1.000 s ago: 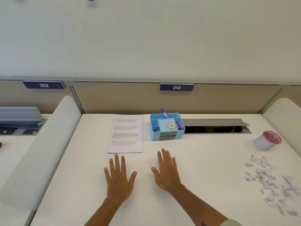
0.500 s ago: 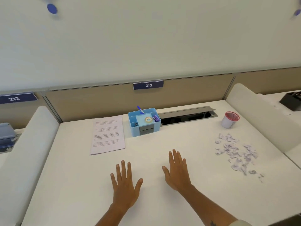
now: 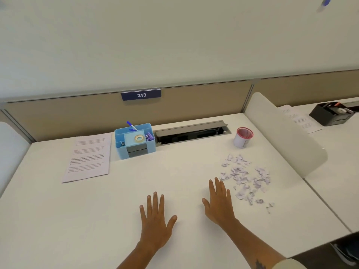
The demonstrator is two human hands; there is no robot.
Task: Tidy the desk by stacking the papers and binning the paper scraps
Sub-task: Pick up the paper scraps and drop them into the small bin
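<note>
Hands are laid flat on the white desk (image 3: 58,220), palms down, and nothing is held in either. Left hand (image 3: 155,224): fingers are stretched straight and slightly fanned, the thumb is splayed out toward the right hand, and the palm is pressed to the bare desktop. Right hand (image 3: 220,203): fingers are kept straight and close together, the thumb is angled out toward the left hand, and only the desk is touched.

Paper scraps (image 3: 246,177) are scattered just beyond and to the outer side of the right hand; the nearest pieces are seen just beside its fingertips, though whether they are touched cannot be told. Further out past the scraps, a small white bin with a red rim (image 3: 243,137) is stood upright, well apart from both hands.

Printed papers (image 3: 88,157) are spread flat ahead of the left hand and off to its outer side, well apart from it. Beyond both hands, between the papers and the bin, a blue desk organiser (image 3: 135,141) is placed, with a roll of tape (image 3: 139,138) and a pen (image 3: 131,126) seen in it. Behind it, an open cable tray (image 3: 192,133) is set into the desk.
</note>
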